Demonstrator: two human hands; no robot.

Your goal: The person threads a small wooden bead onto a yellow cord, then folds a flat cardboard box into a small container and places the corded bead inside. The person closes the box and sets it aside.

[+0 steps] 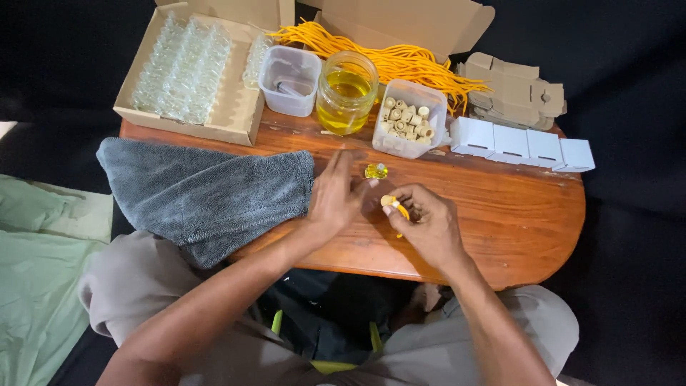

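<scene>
My left hand (336, 196) rests on the wooden table (514, 214) with fingers spread, holding nothing, its fingertips close to a small glass bottle of yellow liquid (376, 171). My right hand (427, 221) pinches a small tan cork cap with a yellow cord (391, 203) between thumb and fingers. The little bottle stands on the table just beyond both hands.
A grey towel (207, 189) lies at the left. Along the back stand a cardboard box of small glass bottles (187, 68), an empty plastic tub (289, 80), a jar of yellow oil (346, 93), a tub of corks (409, 118), yellow cords (400, 61), white boxes (525, 146) and flat brown cartons (518, 89).
</scene>
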